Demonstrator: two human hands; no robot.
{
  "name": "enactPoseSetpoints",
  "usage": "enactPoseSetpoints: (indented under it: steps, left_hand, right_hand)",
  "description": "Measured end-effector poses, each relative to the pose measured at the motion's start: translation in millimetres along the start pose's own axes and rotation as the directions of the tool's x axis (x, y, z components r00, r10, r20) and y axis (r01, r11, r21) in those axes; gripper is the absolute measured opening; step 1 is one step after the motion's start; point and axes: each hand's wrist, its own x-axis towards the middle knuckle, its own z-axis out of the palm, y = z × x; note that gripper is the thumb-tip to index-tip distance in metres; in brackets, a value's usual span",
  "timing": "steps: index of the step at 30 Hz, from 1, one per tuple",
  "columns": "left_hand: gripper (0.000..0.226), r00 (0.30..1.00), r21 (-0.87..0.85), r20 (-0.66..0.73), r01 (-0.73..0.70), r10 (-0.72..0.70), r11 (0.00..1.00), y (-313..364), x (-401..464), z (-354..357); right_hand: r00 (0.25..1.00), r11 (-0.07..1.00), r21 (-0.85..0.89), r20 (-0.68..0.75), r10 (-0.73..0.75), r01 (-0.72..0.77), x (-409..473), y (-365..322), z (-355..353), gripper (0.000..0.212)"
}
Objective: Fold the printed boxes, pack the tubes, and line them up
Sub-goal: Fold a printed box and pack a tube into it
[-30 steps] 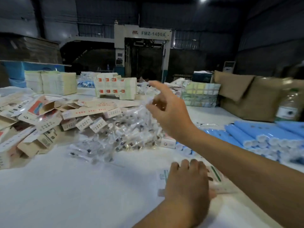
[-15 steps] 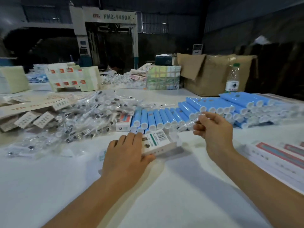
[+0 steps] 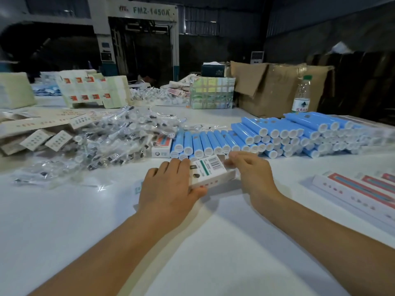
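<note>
A white printed box (image 3: 210,173) with a barcode and a green stripe lies on the white table (image 3: 64,221) in front of me. My left hand (image 3: 171,189) lies over its near end, thumb curled under its side. My right hand (image 3: 252,171) pinches the box's far right end with curled fingers. Just behind the box lies a long pile of blue tubes (image 3: 267,135) with white caps, stretching to the right. A small upright printed box (image 3: 161,146) stands at the left end of the tubes.
A heap of clear plastic-wrapped small parts (image 3: 119,142) lies to the left, with flat printed box blanks (image 3: 38,133) beyond it. Long finished boxes (image 3: 359,193) lie at the right. A cardboard carton (image 3: 277,88), a water bottle (image 3: 301,95) and stacked packs (image 3: 211,92) stand at the back.
My right hand came down from above the tubes and took hold of the box's far end. The view shifted from the left side of the table to the tubes.
</note>
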Motion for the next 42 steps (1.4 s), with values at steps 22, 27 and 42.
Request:
enactPoseSetpoints:
  steps: [22,27,42]
  left_hand:
    - [0.061,0.998,0.062,-0.014,0.067,-0.067,0.996,-5,2,1]
    - [0.064,0.999,0.105,-0.008,0.047,-0.046,0.993,-3,2,2]
    - [0.063,0.996,0.169,-0.088,-0.008,0.023,0.986,6,-5,4]
  right_hand:
    - [0.964,0.940,-0.219,0.114,-0.241,0.261,-21,2,8,0.033]
    - [0.983,0.980,-0.159,0.161,-0.091,0.117,-22,-2,7,0.051]
    - [0.975,0.994,-0.105,0.213,0.062,-0.041,-29,-9,9,0.024]
